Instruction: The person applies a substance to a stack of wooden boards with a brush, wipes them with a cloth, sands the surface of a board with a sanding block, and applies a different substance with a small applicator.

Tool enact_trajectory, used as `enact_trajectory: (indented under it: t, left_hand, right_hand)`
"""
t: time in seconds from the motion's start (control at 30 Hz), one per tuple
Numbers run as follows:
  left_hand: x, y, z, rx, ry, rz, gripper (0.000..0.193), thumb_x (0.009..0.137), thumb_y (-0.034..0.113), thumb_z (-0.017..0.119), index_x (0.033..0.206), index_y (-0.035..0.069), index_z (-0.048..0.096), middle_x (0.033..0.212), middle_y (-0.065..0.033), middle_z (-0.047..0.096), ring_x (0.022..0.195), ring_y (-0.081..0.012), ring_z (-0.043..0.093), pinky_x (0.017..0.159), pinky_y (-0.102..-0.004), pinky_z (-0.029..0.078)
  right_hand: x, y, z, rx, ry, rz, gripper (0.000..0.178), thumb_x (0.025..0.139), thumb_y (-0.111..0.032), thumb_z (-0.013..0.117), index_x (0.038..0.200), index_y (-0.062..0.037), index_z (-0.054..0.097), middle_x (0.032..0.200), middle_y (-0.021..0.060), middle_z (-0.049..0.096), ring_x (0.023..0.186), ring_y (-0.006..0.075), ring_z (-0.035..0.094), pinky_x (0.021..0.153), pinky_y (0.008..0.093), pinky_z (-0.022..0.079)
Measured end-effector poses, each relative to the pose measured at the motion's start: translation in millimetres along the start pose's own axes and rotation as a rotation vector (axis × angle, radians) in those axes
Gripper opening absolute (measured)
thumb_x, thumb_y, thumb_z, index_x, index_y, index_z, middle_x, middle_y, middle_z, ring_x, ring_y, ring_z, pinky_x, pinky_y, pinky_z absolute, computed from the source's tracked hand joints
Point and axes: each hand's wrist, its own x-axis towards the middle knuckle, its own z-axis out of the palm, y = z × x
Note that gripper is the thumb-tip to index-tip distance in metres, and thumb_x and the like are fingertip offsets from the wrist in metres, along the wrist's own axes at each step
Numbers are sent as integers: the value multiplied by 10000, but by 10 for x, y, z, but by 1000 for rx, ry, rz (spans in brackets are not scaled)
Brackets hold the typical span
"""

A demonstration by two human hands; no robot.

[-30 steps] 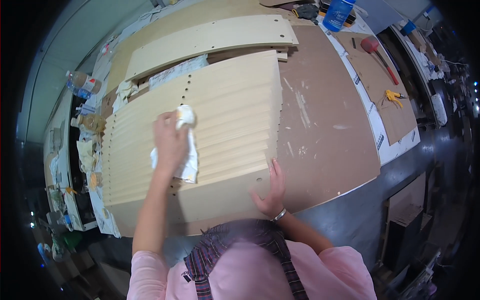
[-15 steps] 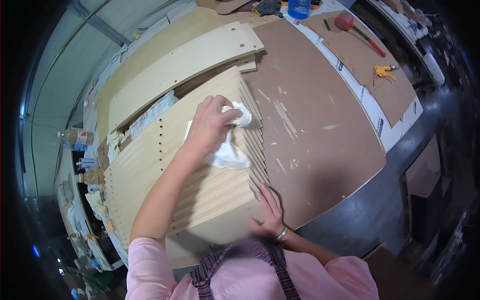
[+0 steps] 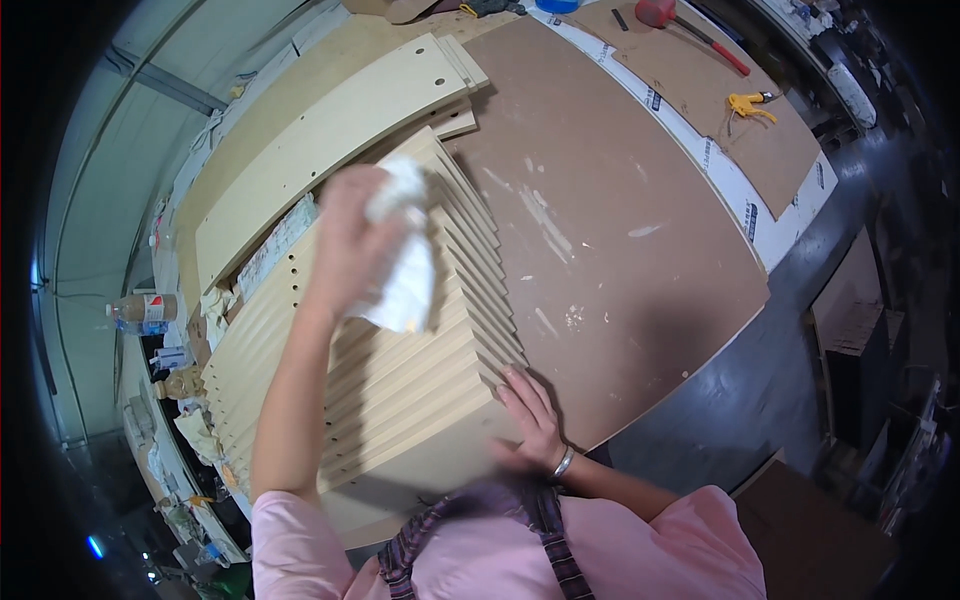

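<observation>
A stack of pale wooden boards (image 3: 455, 385) lies slanted on the table, fanned so that the long edges show as steps. My left hand (image 3: 350, 240), blurred by motion, is closed around a crumpled white cloth (image 3: 408, 285) over the upper part of the stack. Part of the cloth hangs below the fingers. At the stack's near right corner, my right hand (image 3: 535, 420) rests with fingers stretched out against the board ends. A row of dark holes (image 3: 294, 275) shows on a board left of my left wrist.
More pale boards (image 3: 350, 110) lie behind the stack. The brown tabletop (image 3: 610, 230) has whitish scuffs. At the far right are a red mallet (image 3: 695, 30) and a yellow air blow gun (image 3: 750, 106). Plastic bottles (image 3: 143, 312) stand at the left.
My left hand has moved left with the cloth, and the boards' steps are spread wider across the stack. My right hand stays at the corner. The whole view has shifted slightly.
</observation>
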Motion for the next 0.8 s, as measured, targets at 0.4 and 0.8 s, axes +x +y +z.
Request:
enact_trajectory:
  t: [0.4,0.8]
  left_hand:
    - [166,183,563,123,-14,159,351,675,-86,668,987,73,680,1075,-118,609,1007,-343,561,857,-412,478]
    - [-913,-442,-724,-43,243,-406,261,837,32,680,1096,-8,680,959,-83,610,872,-191,603,790,-289,497]
  right_hand:
    - [-4,-31,19,14,-14,30,657,689,-289,778,1220,44,579,1392,265,503,1282,444,487,1054,503,414]
    - [-54,8,2,19,-24,4,658,725,-276,750,1263,51,557,1414,283,474,1273,452,485,1056,507,404]
